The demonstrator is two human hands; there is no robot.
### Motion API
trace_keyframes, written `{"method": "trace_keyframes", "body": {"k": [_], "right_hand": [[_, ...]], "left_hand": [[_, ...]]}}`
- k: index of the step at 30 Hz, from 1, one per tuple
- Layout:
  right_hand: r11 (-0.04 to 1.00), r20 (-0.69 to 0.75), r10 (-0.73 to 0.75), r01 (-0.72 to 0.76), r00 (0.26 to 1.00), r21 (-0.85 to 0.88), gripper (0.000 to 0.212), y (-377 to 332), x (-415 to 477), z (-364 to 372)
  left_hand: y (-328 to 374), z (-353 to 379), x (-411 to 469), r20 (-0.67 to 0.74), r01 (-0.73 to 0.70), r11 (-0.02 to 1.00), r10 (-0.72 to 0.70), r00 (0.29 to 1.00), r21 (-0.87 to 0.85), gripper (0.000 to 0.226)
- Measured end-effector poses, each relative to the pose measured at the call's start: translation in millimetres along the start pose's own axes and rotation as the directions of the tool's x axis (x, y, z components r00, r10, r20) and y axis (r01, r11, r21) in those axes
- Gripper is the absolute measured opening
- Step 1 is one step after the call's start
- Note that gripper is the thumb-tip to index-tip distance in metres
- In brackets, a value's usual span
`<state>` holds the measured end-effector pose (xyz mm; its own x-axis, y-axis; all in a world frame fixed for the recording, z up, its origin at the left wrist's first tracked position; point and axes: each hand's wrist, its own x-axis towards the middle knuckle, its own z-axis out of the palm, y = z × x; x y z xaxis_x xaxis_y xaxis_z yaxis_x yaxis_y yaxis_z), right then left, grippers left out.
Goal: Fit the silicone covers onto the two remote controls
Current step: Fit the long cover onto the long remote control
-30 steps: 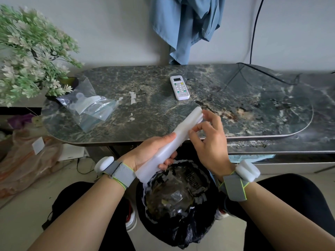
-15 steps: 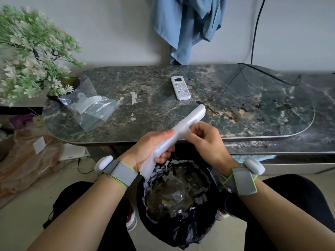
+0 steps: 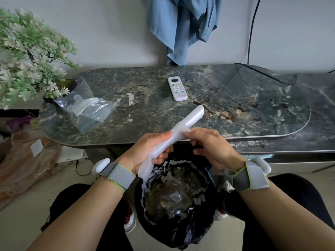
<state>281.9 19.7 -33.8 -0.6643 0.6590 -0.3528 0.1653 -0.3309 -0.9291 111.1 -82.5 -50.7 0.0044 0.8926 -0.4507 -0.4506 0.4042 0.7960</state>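
My left hand (image 3: 146, 149) grips the lower half of a long white remote control (image 3: 193, 116), which points up and right over the table's front edge. A translucent white cover (image 3: 147, 168) wraps it, and its loose end hangs below my left palm. My right hand (image 3: 210, 147) pinches the cover's edge at mid-length. A second, shorter white remote control (image 3: 177, 88) with coloured buttons lies bare on the dark marble table (image 3: 244, 109). A clear plastic bag (image 3: 85, 107) at the table's left holds another pale silicone cover.
A bin lined with a black bag (image 3: 175, 201) stands between my knees, under my hands. A green and white artificial plant (image 3: 27, 57) stands at the far left. A blue garment (image 3: 183, 28) hangs on the wall, and a black cable (image 3: 252, 33) runs down to the table's right.
My right hand has slid down from the remote's upper end to its middle, fingers now pinched on the cover. The long remote has tipped slightly flatter. The left hand's grip is unchanged.
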Motion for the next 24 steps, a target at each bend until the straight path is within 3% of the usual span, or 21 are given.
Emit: {"method": "trace_keyframes", "body": {"k": [2,7,11,18,21,24], "right_hand": [[0.996,0.001,0.057,-0.057,0.998,0.072,0.004,0.2,0.8,-0.8],[0.944,0.097,0.222,-0.239,0.97,0.229,0.015,-5.0,4.2,-5.5],[0.898,0.176,0.296,-0.336,0.939,0.284,0.016,-3.3,5.9,-8.4],[0.903,0.347,0.359,-0.416,0.866,0.104,0.017,-7.2,6.1,-13.5],[0.912,0.332,0.407,-0.397,0.851,-0.099,0.03,-11.8,5.1,-11.9],[0.915,0.296,0.396,-0.345,0.869,-0.212,0.03,-11.6,1.9,-7.9]], "left_hand": [[-0.5,1.3,-0.2,-0.002,-0.011,1.0,0.011,1.0,0.009,0.056],[-0.2,2.6,-3.3,-0.021,-0.039,0.998,0.04,0.999,0.045,0.053],[-1.0,4.2,-4.2,-0.068,-0.061,0.995,0.066,0.996,0.076,0.04],[-2.4,4.8,-11.4,-0.095,-0.138,0.967,0.161,0.982,0.213,0.021],[-4.1,5.5,-15.9,-0.097,-0.161,0.93,0.203,0.974,0.332,0.024],[-5.8,1.4,-18.1,-0.068,-0.217,0.878,0.27,0.96,0.428,0.033]]}}
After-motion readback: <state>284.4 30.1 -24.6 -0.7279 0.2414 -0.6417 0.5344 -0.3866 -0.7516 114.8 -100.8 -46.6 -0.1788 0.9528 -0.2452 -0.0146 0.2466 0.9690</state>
